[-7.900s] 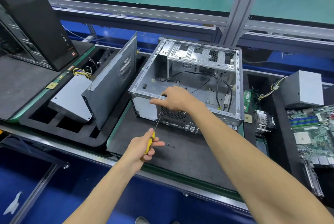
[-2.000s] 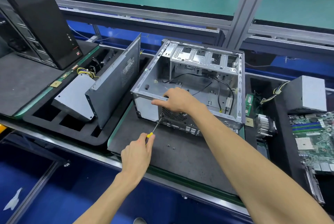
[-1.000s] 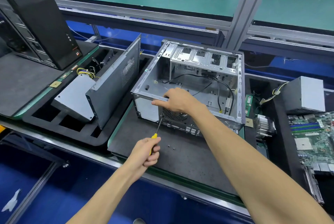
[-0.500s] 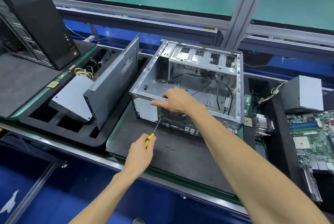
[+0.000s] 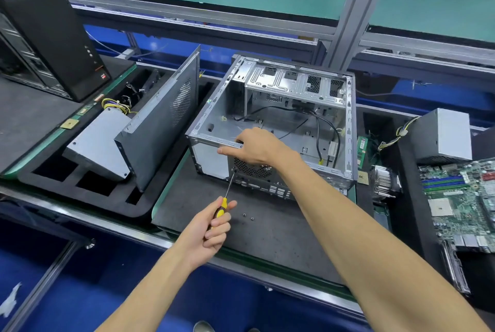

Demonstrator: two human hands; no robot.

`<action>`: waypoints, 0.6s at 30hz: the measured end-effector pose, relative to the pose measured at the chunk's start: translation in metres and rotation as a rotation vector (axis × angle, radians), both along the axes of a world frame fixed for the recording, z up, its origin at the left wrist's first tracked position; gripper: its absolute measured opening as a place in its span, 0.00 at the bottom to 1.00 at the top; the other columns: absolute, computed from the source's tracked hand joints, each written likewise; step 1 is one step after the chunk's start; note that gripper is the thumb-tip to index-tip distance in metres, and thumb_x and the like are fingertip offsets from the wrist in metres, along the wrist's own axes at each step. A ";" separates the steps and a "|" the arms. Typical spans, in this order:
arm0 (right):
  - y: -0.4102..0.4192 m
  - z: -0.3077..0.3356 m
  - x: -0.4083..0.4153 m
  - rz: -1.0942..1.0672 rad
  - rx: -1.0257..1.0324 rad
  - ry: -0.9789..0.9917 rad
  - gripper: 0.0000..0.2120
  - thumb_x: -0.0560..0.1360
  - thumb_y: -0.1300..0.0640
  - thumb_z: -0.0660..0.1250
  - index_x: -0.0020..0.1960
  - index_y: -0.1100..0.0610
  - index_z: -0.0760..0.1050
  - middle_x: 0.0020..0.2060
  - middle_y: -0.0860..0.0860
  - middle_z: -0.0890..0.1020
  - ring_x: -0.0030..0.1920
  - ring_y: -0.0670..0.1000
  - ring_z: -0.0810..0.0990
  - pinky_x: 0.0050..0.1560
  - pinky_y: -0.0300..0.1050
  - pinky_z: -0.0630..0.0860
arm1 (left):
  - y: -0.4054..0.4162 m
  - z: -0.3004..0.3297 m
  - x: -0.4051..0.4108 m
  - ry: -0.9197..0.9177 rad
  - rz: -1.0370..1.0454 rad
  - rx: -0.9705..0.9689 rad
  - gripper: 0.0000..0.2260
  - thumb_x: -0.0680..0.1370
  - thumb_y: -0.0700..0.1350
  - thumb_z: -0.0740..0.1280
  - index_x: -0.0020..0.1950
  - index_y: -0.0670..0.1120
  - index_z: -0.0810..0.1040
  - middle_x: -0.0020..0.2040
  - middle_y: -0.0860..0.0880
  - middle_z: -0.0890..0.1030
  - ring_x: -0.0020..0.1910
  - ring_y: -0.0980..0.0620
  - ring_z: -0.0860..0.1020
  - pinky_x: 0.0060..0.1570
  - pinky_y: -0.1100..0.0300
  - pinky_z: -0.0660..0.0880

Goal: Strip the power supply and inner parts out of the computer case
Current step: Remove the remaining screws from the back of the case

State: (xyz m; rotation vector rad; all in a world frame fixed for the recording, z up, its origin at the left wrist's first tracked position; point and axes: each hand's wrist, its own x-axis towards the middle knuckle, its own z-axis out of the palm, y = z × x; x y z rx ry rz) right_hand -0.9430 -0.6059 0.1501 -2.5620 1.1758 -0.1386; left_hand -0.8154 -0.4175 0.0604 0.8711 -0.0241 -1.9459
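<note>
Left hand fingers curled round screwdriver, tip at rear-panel screw just below right hand fingers gripping case rim; should keep shaft square, push firm.

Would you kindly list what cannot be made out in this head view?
- Screwdriver tip and its screw: too small to tell.
- Case rim under the right hand: hidden by the fingers.
- Screwdriver handle: mostly covered by the left hand.
- Motherboard: cut off by the right edge.
</note>
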 end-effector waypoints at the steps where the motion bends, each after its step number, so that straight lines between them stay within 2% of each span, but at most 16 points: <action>1: 0.000 0.000 0.000 -0.001 0.003 0.000 0.33 0.76 0.28 0.59 0.30 0.56 0.61 0.24 0.50 0.66 0.27 0.50 0.66 0.31 0.47 0.64 | 0.000 0.001 -0.003 -0.183 0.003 -0.004 0.12 0.80 0.50 0.70 0.52 0.41 0.80 0.30 0.52 0.61 0.21 0.57 0.56 0.14 0.65 0.53; 4: 0.000 0.000 0.000 -0.001 0.005 0.000 0.33 0.76 0.28 0.59 0.30 0.56 0.59 0.24 0.51 0.66 0.27 0.52 0.65 0.32 0.47 0.65 | 0.001 0.000 -0.012 -0.698 0.064 -0.043 0.12 0.79 0.49 0.70 0.46 0.43 0.72 0.31 0.50 0.66 0.22 0.56 0.57 0.18 0.65 0.54; 6: -0.001 0.000 0.000 -0.003 0.007 0.000 0.34 0.75 0.27 0.59 0.31 0.56 0.60 0.24 0.51 0.66 0.27 0.52 0.65 0.32 0.47 0.66 | 0.003 0.003 -0.014 -1.040 0.114 -0.091 0.12 0.79 0.49 0.71 0.44 0.43 0.74 0.28 0.51 0.72 0.20 0.55 0.64 0.22 0.63 0.61; 8: -0.001 -0.001 0.000 -0.006 0.010 0.002 0.34 0.75 0.27 0.58 0.31 0.56 0.61 0.25 0.51 0.67 0.27 0.52 0.66 0.33 0.47 0.67 | 0.006 0.009 -0.013 -1.433 0.067 -0.172 0.10 0.79 0.54 0.69 0.43 0.50 0.77 0.29 0.52 0.79 0.26 0.57 0.75 0.29 0.62 0.68; 9: 0.000 -0.001 0.000 -0.006 0.009 0.002 0.34 0.75 0.27 0.58 0.30 0.56 0.61 0.24 0.51 0.67 0.27 0.52 0.66 0.32 0.47 0.67 | 0.009 0.011 -0.012 -1.597 0.013 -0.197 0.10 0.80 0.57 0.67 0.43 0.52 0.77 0.30 0.52 0.81 0.30 0.56 0.77 0.32 0.60 0.70; 11: 0.000 -0.001 0.000 -0.006 0.007 0.004 0.34 0.75 0.27 0.58 0.30 0.56 0.61 0.24 0.50 0.67 0.27 0.51 0.66 0.32 0.47 0.66 | 0.012 0.013 -0.011 -1.869 -0.072 -0.224 0.12 0.82 0.59 0.61 0.45 0.53 0.74 0.29 0.51 0.78 0.31 0.51 0.77 0.34 0.54 0.71; 13: 0.000 -0.001 0.000 -0.005 0.006 0.010 0.34 0.75 0.27 0.58 0.30 0.56 0.62 0.24 0.50 0.67 0.27 0.51 0.67 0.32 0.47 0.67 | 0.012 0.011 -0.012 -2.016 -0.111 -0.254 0.14 0.84 0.58 0.57 0.47 0.50 0.72 0.29 0.51 0.77 0.31 0.46 0.76 0.35 0.53 0.71; 15: 0.000 -0.001 0.000 -0.006 0.006 0.008 0.34 0.76 0.27 0.57 0.30 0.56 0.62 0.24 0.50 0.67 0.27 0.51 0.67 0.32 0.47 0.67 | 0.010 0.008 -0.013 -2.035 -0.120 -0.294 0.14 0.84 0.57 0.57 0.48 0.49 0.71 0.29 0.52 0.76 0.29 0.46 0.74 0.33 0.53 0.70; 18: -0.001 -0.001 0.000 0.001 0.000 0.007 0.34 0.76 0.27 0.57 0.30 0.56 0.61 0.24 0.50 0.67 0.27 0.51 0.66 0.32 0.47 0.67 | 0.007 0.003 -0.009 -1.817 -0.080 -0.345 0.13 0.84 0.55 0.59 0.44 0.51 0.71 0.24 0.54 0.70 0.25 0.54 0.69 0.28 0.61 0.66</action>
